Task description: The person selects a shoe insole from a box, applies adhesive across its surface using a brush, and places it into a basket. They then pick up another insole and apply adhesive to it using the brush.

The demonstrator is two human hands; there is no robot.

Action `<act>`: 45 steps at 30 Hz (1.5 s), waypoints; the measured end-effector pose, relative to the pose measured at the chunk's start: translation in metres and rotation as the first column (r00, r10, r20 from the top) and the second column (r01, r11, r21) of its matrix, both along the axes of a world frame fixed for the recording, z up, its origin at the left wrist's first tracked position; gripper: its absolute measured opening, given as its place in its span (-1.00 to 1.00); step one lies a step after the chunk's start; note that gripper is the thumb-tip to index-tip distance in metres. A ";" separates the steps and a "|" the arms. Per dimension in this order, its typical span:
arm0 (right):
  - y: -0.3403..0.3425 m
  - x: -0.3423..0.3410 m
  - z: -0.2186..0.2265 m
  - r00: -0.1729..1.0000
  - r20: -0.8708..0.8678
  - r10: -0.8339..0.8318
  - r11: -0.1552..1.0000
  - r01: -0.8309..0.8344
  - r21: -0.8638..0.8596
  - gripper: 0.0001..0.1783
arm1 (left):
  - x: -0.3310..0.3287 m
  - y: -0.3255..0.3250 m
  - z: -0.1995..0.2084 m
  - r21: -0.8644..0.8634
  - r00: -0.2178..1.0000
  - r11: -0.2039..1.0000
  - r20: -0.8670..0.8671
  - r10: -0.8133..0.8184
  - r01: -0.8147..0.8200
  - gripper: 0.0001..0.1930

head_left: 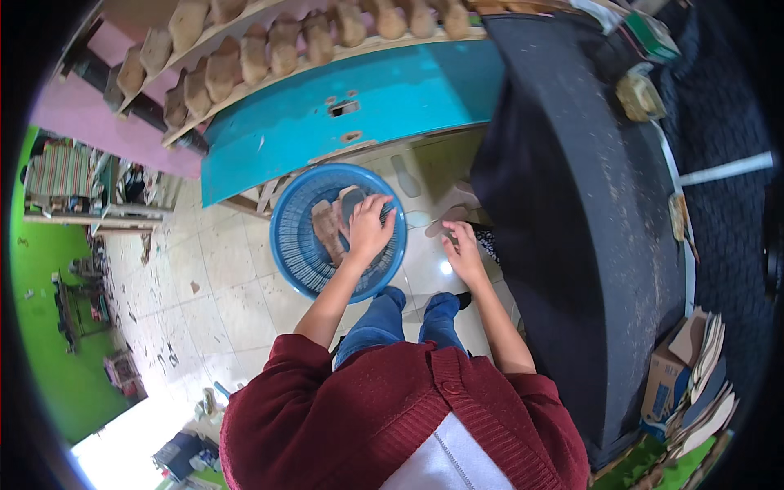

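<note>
A round blue plastic basket (282,237) stands on the floor in front of my feet. In it lie several brown shoe lasts (327,231) and a dark grey shoe-sole-shaped piece (350,201). My left hand (370,226) reaches into the basket, its fingers bent over the grey piece and partly covering it. To the right of the basket, my right hand (465,251) hangs above the floor, fingers apart and nothing in it. Beyond that hand, flat sole-shaped pieces (418,219) lie on the tiles.
Shoe lasts (285,47) fill racks behind a turquoise board (286,135). A tall surface draped in black cloth (572,204) runs along my right. At the lower right stand a cardboard box (660,388) and stacked soles (706,408). Scraps litter the tiled floor (184,269) at left.
</note>
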State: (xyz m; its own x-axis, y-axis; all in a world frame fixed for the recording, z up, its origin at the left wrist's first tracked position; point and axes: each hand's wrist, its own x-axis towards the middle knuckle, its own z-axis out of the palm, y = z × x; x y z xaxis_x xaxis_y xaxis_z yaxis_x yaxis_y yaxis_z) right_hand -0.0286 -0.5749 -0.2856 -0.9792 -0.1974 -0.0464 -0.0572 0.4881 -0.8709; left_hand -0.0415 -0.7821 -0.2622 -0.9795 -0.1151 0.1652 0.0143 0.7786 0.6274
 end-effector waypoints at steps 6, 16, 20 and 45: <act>0.103 0.027 0.100 0.947 -0.286 -0.145 0.973 0.189 0.132 -0.70 | -0.020 0.121 0.078 0.057 0.953 0.965 -0.178 -0.243 0.257 -0.77; 0.281 0.116 0.193 0.651 -0.588 -0.480 0.790 0.612 0.033 -0.69 | -0.001 0.355 0.164 0.045 0.638 0.699 -0.453 -0.623 0.714 -0.80; 0.333 0.156 0.207 0.530 -0.610 -0.589 0.657 0.753 0.020 -0.69 | 0.025 0.427 0.181 0.061 0.517 0.559 -0.472 -0.714 0.827 -0.80; 0.473 0.237 0.279 -0.218 -0.869 -0.445 -0.370 0.928 -0.043 -0.69 | 0.024 0.836 0.233 0.592 0.106 -0.283 -0.536 -0.837 0.755 -0.63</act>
State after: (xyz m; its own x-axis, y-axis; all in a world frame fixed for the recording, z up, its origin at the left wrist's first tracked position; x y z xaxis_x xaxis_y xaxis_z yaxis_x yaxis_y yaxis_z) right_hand 0.2087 -0.1021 -0.0067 0.0440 0.5462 0.8365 0.7285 0.5555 -0.4010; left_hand -0.0177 0.0542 -0.0287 -0.2981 0.7755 0.5565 0.1835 -0.5256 0.8307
